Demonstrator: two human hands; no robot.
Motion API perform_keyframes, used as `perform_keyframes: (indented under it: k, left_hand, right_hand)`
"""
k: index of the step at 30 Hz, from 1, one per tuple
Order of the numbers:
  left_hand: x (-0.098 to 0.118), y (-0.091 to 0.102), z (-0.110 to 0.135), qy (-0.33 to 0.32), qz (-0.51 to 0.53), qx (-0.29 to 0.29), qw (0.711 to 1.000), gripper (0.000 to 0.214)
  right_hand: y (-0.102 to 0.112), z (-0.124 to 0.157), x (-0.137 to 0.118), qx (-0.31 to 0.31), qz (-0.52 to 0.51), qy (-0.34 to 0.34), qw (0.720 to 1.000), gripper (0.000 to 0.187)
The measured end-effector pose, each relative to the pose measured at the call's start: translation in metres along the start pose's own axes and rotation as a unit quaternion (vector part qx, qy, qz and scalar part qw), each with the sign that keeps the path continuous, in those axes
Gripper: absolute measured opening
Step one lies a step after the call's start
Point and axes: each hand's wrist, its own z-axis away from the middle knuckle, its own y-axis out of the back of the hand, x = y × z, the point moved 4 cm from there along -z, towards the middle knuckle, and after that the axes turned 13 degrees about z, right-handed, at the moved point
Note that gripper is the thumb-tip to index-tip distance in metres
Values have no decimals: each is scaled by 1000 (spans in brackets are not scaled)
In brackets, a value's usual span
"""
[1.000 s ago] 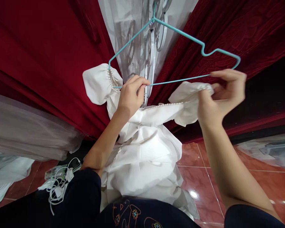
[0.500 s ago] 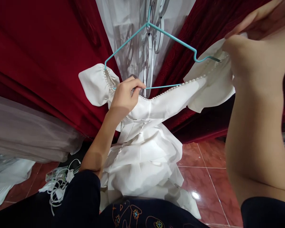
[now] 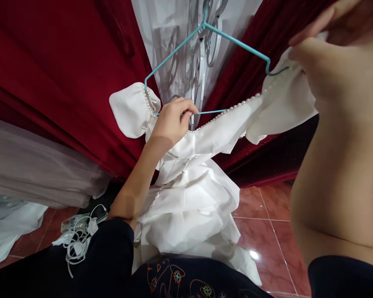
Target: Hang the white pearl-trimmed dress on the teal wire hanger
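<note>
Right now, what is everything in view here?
dress: one, white, pearl-trimmed, centre, partly on the hanger
hanger: one, teal wire, top centre
curtains: two, dark red, behind
sheer curtain: one, white, between them
fabric: one, grey, left
cables: one tangle, white, floor lower left
floor: red tiles, lower right
left hand: one, pinching hanger bar
right hand: one, gripping dress sleeve, upper right

dark red curtains (image 3: 49,62) hang above glossy red floor tiles (image 3: 267,223)
</note>
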Motion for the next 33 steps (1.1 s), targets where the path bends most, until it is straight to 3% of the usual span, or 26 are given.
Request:
perform_keyframes:
  k: [4,7,8,10,12,15,18,21,25,29,31,33]
  left_hand:
    - [5,8,4,-1,-3,9,1000,30]
    - [6,11,7,-10,-13,20,1000,29]
    - [7,11,8,-12,-16,22,1000,28]
    - [10,9,9,-17,-25,28,999,27]
    - [14,7,11,-21,-34,32,999,28]
    - [19,14,15,-53,-62,83,993,29]
    - [14,41,23,-115,-143,231,956,18]
    - [-7,75,27,-108,-209,335,912,36]
    - [-36,104,17,-16,-119,276,954,10]
    - [-41,132,21,-2,-72,321,944,29]
    - [-50,146,33,12,-68,357,932,36]
    - [-64,153,51,53,-62,352,932,40]
  right_hand:
    - [-10,-2,-33,8,-8,-34,999,24]
    - [-10,28,-56,90,22,41,995,8]
    - [-13,41,-62,85,19,87,992,6]
    - [-29,67,-67,-18,26,181,983,12]
    - [-49,87,-58,-121,50,215,968,17]
    - [-67,99,-34,-141,82,174,971,25]
    - [-74,103,-21,-122,91,152,977,30]
    - [-75,104,-20,-113,91,147,978,30]
    - [-74,101,-20,-101,88,153,979,27]
    - [-66,94,-14,-90,72,168,979,23]
    - [-64,92,-13,-91,68,177,978,21]
    - [-63,92,-14,-97,65,183,976,21]
